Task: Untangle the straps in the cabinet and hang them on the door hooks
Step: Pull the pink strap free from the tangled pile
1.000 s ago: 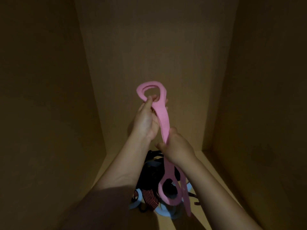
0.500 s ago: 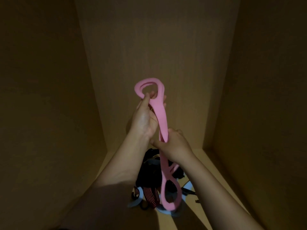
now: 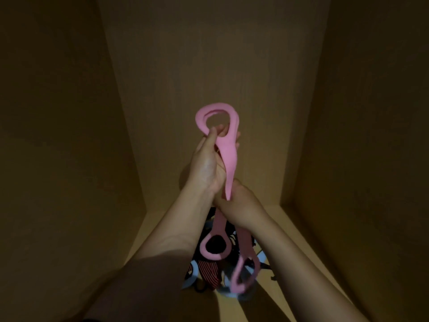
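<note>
We hold the pink strap up w/ both hands, inside the cabinet. Left hand pinches it just under the top loop. Right hand, lower, is curled tight round the middle. 2 loops hang over the pile of other straps on the floor.

Pink strap upright in your grip: left hand at its top loop, right hand lower. Two looped ends dangle, one blurred. Tangled black, red-striped, pale-blue straps heaped on cabinet floor beneath.
</note>
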The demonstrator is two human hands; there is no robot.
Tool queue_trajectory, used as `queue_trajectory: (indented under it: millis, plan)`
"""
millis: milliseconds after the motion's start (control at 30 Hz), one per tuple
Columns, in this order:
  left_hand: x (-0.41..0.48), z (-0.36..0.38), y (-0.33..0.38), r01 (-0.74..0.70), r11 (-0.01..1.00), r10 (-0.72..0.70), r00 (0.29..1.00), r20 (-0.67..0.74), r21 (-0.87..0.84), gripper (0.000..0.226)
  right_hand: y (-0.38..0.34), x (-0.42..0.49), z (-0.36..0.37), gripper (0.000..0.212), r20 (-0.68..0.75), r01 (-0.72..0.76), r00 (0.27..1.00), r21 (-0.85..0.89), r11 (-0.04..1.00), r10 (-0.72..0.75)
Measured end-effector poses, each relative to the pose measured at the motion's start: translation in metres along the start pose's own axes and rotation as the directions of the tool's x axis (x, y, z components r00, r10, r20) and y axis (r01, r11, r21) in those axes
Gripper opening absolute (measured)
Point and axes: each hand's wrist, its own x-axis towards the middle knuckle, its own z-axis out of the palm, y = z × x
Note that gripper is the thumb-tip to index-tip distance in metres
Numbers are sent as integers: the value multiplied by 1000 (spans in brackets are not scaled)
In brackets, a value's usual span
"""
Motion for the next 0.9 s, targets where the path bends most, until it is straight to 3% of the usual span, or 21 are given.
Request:
queue_trajectory:
  millis: [300,400,500,567,667,733,800,867,900]
  plan:
    - [2,3,6,3,1000,-3,1000,17,-25,21,-4,-1,-2,24,-358,125,930,87,988,-86]
    - [6,-3,6,-7,1000,7,1000,-13,11,22,-6,-9,-8,19,-454,155,882,24,988,-127]
    - [10,-17,-1,-9,1000,10,998,-69,19,28,-2,-22,-16,29,-499,121,858,-26,992,-118]
    - [10,-28,-12,24,995,-13,994,-110,97,25,1,-29,-22,28,-505,112,858,15,994,-89]
    - [4,-41,-39,206,925,-153,971,-183,319,12,6,-38,-40,18,-511,71,860,100,992,-10]
    - [-2,-52,-46,373,798,-287,926,-246,473,19,2,-39,-48,19,-522,75,853,101,992,-11]
    - [-11,-62,-47,468,499,-380,875,-300,730,37,-2,-41,-56,21,-514,68,858,107,992,-4]
    - [-18,-68,-47,345,89,-329,896,-299,934,46,-3,-44,-61,28,-458,32,889,102,994,18]
    - [-21,-67,-51,237,-40,-261,935,-239,971,45,1,-46,-64,26,-432,7,902,73,997,25]
